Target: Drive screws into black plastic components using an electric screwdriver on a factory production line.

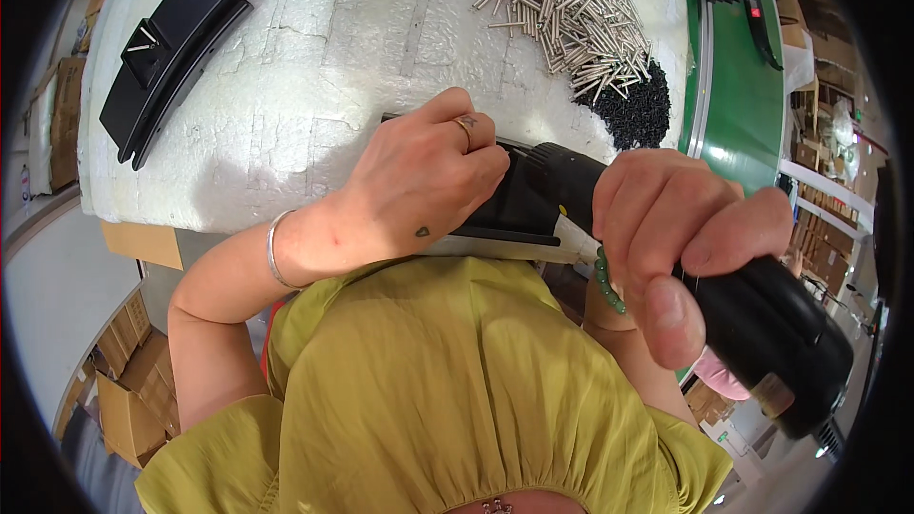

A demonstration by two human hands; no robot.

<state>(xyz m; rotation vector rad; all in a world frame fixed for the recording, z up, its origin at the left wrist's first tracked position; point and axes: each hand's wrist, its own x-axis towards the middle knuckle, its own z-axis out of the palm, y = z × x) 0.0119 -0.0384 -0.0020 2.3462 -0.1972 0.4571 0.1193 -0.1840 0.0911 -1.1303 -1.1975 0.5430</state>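
Observation:
My right hand (676, 238) is wrapped round a black corded electric screwdriver (776, 333), its ribbed nose pointing left and downward over a black plastic part (514, 209) close to my body. Fingers curled and pressed together, my left hand (428, 162) rests on that same part, just left of the tool's nose. Whatever its fingertips pinch is hidden under the hand, and so is the tool's tip. At the far left lies a similar curved black plastic part (176, 52), with small metal pins (143, 41) in its recess.
A pile of silvery metal pins (562, 9) lies on the white padded table cover (314, 67) at the far right, beside a heap of small black pieces (633, 114). A green surface (747, 105) runs along the right. Cardboard boxes (138, 400) stand at the lower left.

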